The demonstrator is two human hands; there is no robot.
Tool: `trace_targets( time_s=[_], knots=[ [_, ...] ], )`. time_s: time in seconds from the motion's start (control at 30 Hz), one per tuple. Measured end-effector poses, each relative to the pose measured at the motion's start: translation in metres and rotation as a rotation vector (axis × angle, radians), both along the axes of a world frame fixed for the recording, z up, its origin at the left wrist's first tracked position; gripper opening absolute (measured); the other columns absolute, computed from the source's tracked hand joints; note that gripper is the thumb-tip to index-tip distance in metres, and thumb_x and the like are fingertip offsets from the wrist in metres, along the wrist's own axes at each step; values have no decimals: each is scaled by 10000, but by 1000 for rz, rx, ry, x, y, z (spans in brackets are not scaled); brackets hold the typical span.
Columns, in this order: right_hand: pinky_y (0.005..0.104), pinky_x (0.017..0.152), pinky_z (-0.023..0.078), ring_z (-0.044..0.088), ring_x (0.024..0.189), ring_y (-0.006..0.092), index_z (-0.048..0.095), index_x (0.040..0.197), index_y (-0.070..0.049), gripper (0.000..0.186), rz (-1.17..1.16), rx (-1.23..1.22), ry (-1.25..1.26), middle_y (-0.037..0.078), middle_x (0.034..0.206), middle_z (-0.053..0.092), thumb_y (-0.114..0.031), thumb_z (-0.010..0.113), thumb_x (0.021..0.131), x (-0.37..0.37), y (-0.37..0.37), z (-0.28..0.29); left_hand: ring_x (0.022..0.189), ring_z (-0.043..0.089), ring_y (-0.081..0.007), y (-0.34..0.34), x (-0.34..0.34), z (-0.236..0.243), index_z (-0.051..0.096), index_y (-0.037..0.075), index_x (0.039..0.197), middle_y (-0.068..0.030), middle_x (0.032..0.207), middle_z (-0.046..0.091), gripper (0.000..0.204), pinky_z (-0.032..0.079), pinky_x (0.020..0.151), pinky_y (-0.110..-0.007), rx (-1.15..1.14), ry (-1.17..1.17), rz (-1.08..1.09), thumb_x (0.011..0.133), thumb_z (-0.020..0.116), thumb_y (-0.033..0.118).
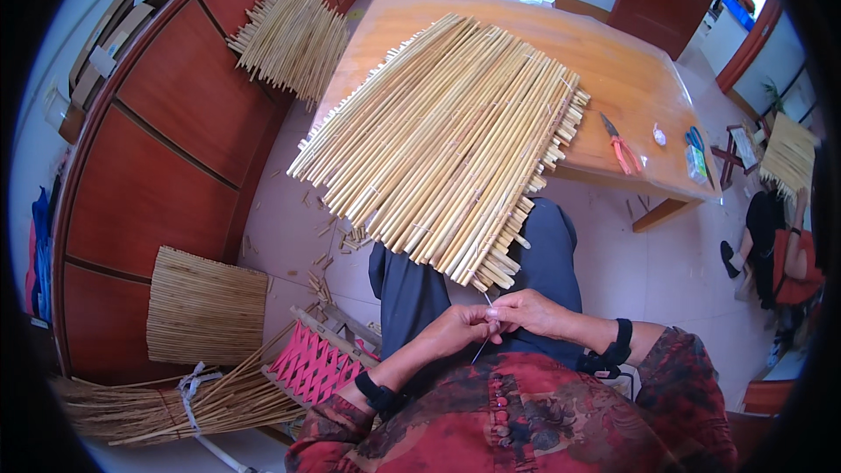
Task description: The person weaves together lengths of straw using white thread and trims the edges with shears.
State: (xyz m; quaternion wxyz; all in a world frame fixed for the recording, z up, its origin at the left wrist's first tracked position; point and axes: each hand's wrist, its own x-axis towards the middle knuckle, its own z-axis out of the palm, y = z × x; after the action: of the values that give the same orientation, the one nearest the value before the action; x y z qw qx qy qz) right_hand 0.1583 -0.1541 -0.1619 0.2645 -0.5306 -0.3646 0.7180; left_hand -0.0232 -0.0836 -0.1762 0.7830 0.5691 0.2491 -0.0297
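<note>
A mat of straw-coloured reed stalks (447, 140), bound by thin stitched lines, lies across the table and overhangs its near edge above my lap. Just below the mat's near corner, my left hand (462, 328) and my right hand (531, 313) meet with their fingers pinched together. Between them runs a thin, light-coloured strand (488, 299), wire or thread, its upper end near the mat and its lower end showing beneath my fingers. Whether it is tied to the mat I cannot tell.
On the wooden table (644, 92) lie red-handled pliers (622, 145), blue scissors (695, 138) and a small box (696, 164). More reed mats (208, 305) lean against the red cabinets (153, 184). A reed bundle (175, 407) and pink-strapped stool (315, 359) stand left. A person (788, 254) sits at right.
</note>
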Motion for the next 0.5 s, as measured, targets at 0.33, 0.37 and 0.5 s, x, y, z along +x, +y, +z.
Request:
trace_targets(
  time_s=[0.33, 0.37, 0.5],
  knots=[
    [216, 728, 449, 556, 790, 92, 616, 991, 27, 226, -212, 42, 32, 48, 884, 623, -160, 538, 890, 5, -16, -10, 1001, 558, -109, 5, 4, 2, 603, 14, 1136, -67, 1085, 635, 284, 417, 911, -259, 97, -75, -160, 909, 529, 167],
    [216, 728, 449, 556, 790, 92, 616, 991, 27, 226, -211, 45, 31, 48, 884, 623, -160, 538, 890, 6, -16, -8, 1005, 560, -118, 5, 4, 6, 601, 9, 1137, -75, 1081, 634, 284, 418, 911, -261, 125, -65, -135, 910, 526, 161],
    [247, 784, 451, 573, 871, 113, 613, 955, 14, 214, -323, 5, 51, 76, 952, 635, -168, 521, 890, 5, -16, 7, 956, 547, -86, 7, -10, -8, 603, 35, 1146, -55, 1051, 634, 284, 445, 830, -241, -70, -121, 27, 908, 543, 176]
  ],
)
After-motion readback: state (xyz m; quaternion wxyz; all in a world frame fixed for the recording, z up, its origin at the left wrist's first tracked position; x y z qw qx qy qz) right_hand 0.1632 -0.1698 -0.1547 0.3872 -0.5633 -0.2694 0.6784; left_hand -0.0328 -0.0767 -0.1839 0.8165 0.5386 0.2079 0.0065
